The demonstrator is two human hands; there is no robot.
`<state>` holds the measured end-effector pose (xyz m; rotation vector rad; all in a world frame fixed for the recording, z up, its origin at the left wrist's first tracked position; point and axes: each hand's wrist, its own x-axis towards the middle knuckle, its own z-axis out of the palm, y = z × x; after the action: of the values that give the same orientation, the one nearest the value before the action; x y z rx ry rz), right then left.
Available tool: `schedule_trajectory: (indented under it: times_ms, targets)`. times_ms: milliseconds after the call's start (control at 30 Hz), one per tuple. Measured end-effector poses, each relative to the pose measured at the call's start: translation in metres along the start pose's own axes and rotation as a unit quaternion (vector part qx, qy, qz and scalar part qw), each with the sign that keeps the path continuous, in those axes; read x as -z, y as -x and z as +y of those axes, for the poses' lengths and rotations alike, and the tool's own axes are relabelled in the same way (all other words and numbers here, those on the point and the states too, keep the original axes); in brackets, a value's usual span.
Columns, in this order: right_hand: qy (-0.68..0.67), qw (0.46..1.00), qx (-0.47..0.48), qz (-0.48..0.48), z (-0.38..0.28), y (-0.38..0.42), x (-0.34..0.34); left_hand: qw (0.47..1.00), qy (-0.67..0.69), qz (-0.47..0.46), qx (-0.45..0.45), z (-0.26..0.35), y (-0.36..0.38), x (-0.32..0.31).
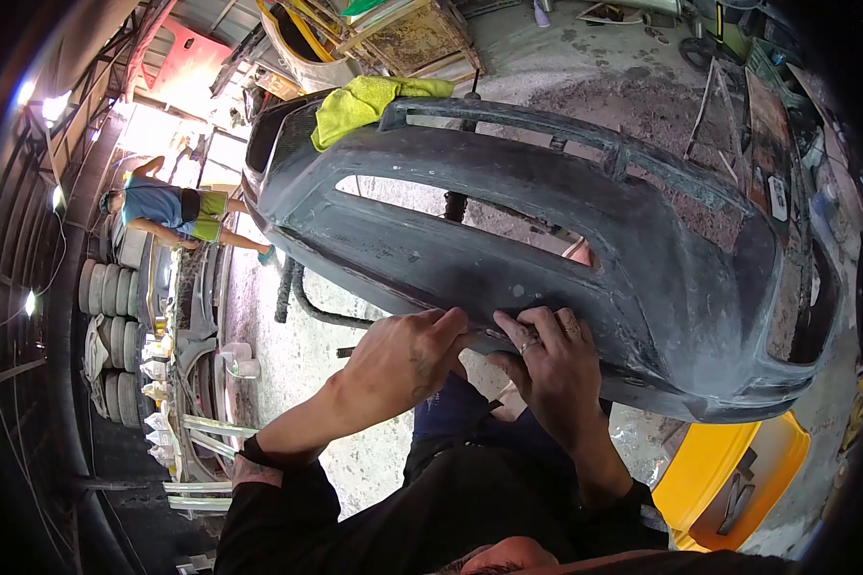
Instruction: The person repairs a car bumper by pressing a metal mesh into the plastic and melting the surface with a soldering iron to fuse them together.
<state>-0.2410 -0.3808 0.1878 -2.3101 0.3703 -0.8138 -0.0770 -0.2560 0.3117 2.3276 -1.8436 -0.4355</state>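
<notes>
A dark grey car bumper (422, 249), scuffed and dusty, stretches across the middle of the head view on a stand. My left hand (403, 359) is closed at the bumper's near edge, its fingers curled. What it pinches, if anything, is hidden behind the knuckles. Close beside it, my right hand (551, 369) grips the same edge, with bent fingers on the outer face and the thumb lower down. A yellow-green cloth (369, 105) lies over the bumper's far left part.
A yellow container (729, 479) stands below the bumper's right end. At the left, another person (168, 206) bends near stacked tyres (115, 287). A black stand leg (321, 309) juts out under the bumper. Car panels and scrap lie at the back.
</notes>
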Motion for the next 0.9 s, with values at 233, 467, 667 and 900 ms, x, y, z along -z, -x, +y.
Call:
schedule_trajectory:
  times_ms: [233, 467, 667, 900]
  targets:
    - [-0.010, 1.000, -0.005, 0.013, 0.000, 0.001, -0.002, 0.999, -0.034, -0.030, -0.027, -0.005, -0.015, 0.017]
    - [-0.012, 1.000, -0.007, 0.022, 0.000, 0.002, -0.003, 0.996, -0.038, -0.055, -0.055, -0.005, -0.020, 0.018]
    - [-0.007, 1.000, 0.003, 0.009, 0.001, 0.002, -0.002, 0.995, -0.066, -0.056, -0.050, -0.006, -0.015, 0.009]
    - [-0.011, 1.000, -0.005, 0.021, 0.000, 0.001, -0.002, 0.998, 0.031, -0.014, -0.047, -0.017, -0.008, 0.005]
